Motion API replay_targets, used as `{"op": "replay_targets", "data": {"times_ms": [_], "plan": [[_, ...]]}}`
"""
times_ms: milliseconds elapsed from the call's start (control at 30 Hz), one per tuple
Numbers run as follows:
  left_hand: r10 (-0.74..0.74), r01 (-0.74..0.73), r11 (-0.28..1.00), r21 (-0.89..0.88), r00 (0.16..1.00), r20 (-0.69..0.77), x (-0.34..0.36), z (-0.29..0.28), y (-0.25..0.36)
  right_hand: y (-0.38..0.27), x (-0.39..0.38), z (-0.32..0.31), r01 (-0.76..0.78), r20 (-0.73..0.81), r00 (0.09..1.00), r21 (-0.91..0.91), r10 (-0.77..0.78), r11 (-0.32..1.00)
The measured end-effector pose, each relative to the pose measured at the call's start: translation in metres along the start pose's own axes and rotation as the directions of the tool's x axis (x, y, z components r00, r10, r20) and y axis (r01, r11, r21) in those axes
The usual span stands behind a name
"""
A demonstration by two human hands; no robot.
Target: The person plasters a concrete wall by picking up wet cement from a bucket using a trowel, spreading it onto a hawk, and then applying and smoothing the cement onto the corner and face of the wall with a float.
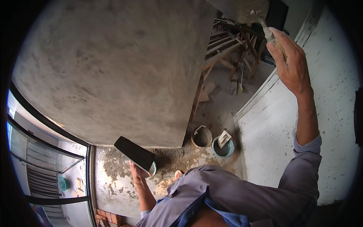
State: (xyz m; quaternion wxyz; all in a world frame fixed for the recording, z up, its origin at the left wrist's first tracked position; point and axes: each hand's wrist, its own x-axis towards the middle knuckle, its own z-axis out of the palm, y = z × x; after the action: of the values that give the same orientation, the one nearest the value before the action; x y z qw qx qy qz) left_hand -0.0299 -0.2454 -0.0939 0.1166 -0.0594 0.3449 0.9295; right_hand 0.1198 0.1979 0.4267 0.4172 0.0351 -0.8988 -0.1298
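Note:
My right hand (293, 62) is raised at the upper right, its fingers closed round the handle of a plaster-caked trowel (267, 30). The trowel's blade lies near the top edge and blends with the grey behind it. Low on the left, my left hand (137, 171) is closed on a dark rectangular plastering float (135, 153), held tilted with its broad dark face up. My palm and the float's grip are hidden beneath it. Beyond the float rises a grey plastered wall (113, 75), streaked with darker patches.
A round bucket (201, 137) and a green bucket (223, 151) with a pale float (224, 139) across its rim stand on the stained floor. Part of another pail (152, 170) shows by my left hand. Wooden trestles (230, 49) stand beyond the wall's edge; a speckled white wall (276, 132) is at right.

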Motion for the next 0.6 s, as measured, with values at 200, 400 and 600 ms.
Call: {"op": "replay_targets", "data": {"times_ms": [200, 400, 600], "plan": [[-0.034, 0.039, 0.998, -0.053, 0.996, 0.081, -0.008, 0.027, -0.002, -0.046, -0.061, 0.041, 0.022, 0.515, 0.857, 0.022, -0.030, 1.000], [0.021, -0.019, 1.000, -0.021, 0.995, 0.096, -0.004, 0.038, 0.007, -0.003, -0.012, 0.002, -0.013, 0.280, 0.960, -0.036, 0.022, 0.999], [0.070, -0.067, 0.997, -0.038, 0.995, 0.069, -0.006, 0.029, 0.003, 0.037, 0.049, -0.060, -0.033, -0.153, 0.988, -0.030, 0.028, 0.999]]}}
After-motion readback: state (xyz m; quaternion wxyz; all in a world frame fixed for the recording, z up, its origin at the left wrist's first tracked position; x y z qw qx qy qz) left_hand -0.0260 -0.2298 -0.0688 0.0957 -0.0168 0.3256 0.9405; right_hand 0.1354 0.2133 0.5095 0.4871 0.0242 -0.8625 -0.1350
